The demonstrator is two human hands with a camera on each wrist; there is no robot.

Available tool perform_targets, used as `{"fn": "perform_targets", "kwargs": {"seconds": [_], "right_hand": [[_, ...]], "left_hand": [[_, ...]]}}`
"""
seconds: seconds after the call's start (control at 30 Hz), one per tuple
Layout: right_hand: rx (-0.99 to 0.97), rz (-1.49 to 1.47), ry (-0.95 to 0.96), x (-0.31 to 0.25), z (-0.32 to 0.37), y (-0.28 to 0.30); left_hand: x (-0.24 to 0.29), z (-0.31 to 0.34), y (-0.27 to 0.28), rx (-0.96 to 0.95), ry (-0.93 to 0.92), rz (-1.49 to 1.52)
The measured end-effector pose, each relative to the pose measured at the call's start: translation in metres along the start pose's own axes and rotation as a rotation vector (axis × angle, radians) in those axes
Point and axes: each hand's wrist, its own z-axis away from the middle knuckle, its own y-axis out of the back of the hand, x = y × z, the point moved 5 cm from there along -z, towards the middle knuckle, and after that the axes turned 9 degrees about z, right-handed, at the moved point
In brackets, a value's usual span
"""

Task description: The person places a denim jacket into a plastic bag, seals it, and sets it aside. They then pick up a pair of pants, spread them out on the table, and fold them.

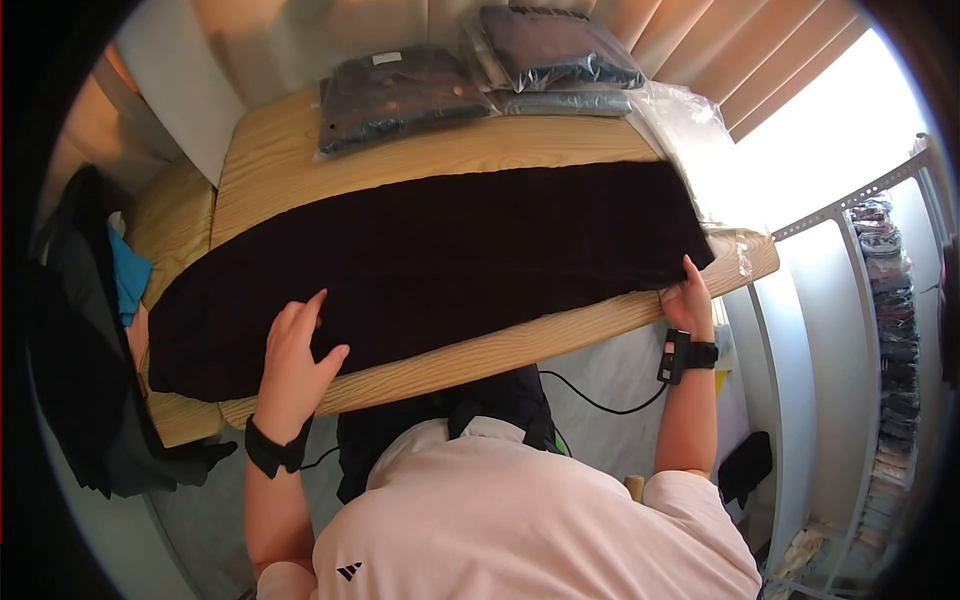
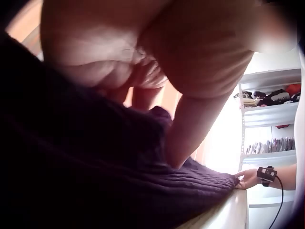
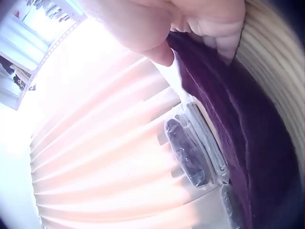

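A long dark purple cloth point(image 1: 430, 260) lies spread across the wooden table point(image 1: 270, 150), its left end rounded. The left hand point(image 1: 295, 350) rests on its near left part, fingers loosely spread and thumb apart; the left wrist view shows its fingers point(image 2: 178, 143) against the ribbed-looking fabric point(image 2: 190, 183). At the near right corner, the right hand point(image 1: 688, 303) pinches the edge. Close up in the right wrist view, thumb and fingers of the right hand point(image 3: 190, 24) hold the purple cloth point(image 3: 238, 114) at its end.
Clear-bagged folded garments point(image 1: 400, 95) and another stack of bagged garments point(image 1: 560, 50) stand at the table's back. Plastic film point(image 1: 690, 130) lies at the right end. Dark clothing point(image 1: 90, 350) hangs at the left. A shelf of packed items point(image 1: 885, 300) stands right; a cable point(image 1: 600, 402) hangs below.
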Motion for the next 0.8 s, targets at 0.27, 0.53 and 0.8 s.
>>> {"fn": "perform_targets", "kwargs": {"seconds": [0.27,0.53,0.8], "right_hand": [[0.004,-0.128,0.016,0.003,0.01,-0.005],[0.246,-0.157,-0.141,0.023,-0.004,-0.038],[0.239,-0.153,-0.186,0.022,-0.026,-0.06]], "left_hand": [[0.026,0.048,-0.012,-0.234,-0.259,-0.027],[0.017,0.053,-0.029,-0.19,-0.223,-0.184],[0.027,0.032,-0.016,-0.198,-0.286,-0.254]]}}
